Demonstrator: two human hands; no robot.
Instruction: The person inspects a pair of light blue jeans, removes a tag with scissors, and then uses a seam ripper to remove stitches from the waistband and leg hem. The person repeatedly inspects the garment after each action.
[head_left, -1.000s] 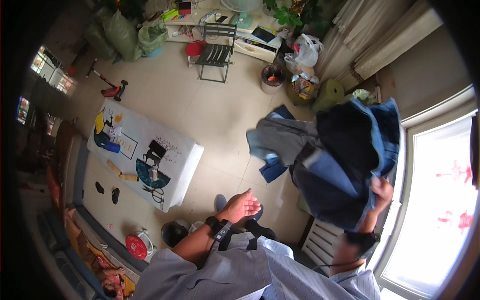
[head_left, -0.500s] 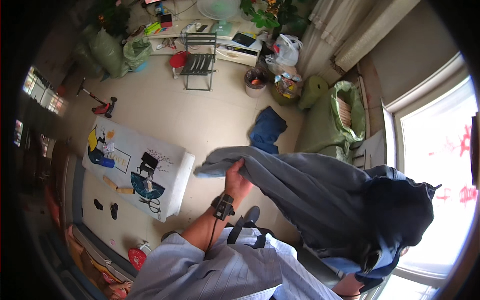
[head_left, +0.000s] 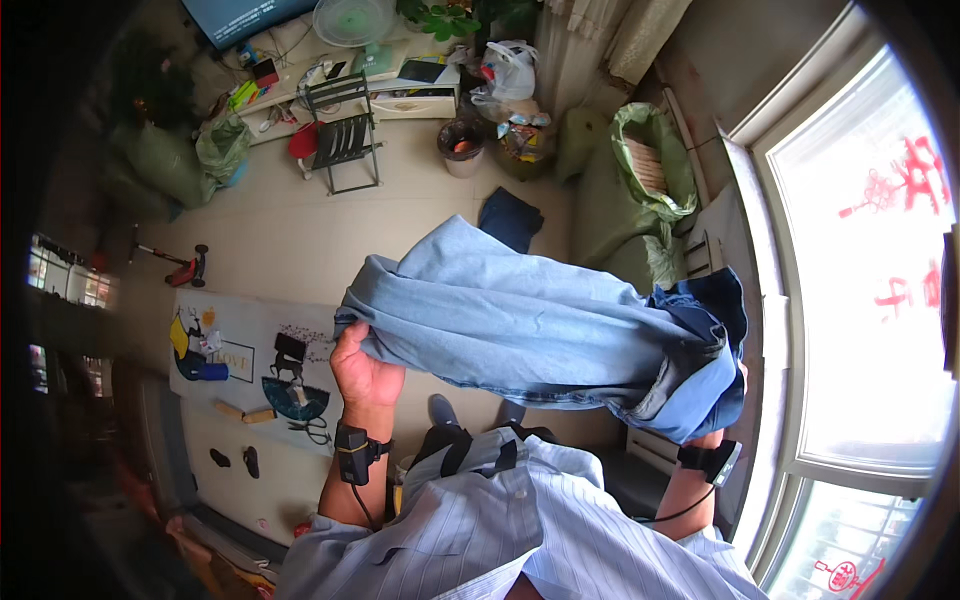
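A pair of pale blue jeans [head_left: 520,320], apparently inside out, hangs stretched across in front of me at waist height. My left hand [head_left: 366,370] is closed on the leg end at the left, thumb on top. At the bunched, darker blue end on the right, my right hand [head_left: 708,440] holds the jeans from below, its fingers mostly hidden behind the cloth. A dark blue folded garment [head_left: 510,218] lies on the floor beyond the jeans.
On the left stands a low covered table [head_left: 345,310] with scissors [head_left: 316,430] and a blue object [head_left: 210,371]. Farther off are a folding chair [head_left: 342,140], a waste bin [head_left: 461,150] and a small scooter [head_left: 185,270]. Green sacks [head_left: 625,220] line the window side.
The jeans, dark grey and drooping before, now show a pale blue face and spread level. My right hand has come up into view, and my view has turned right.
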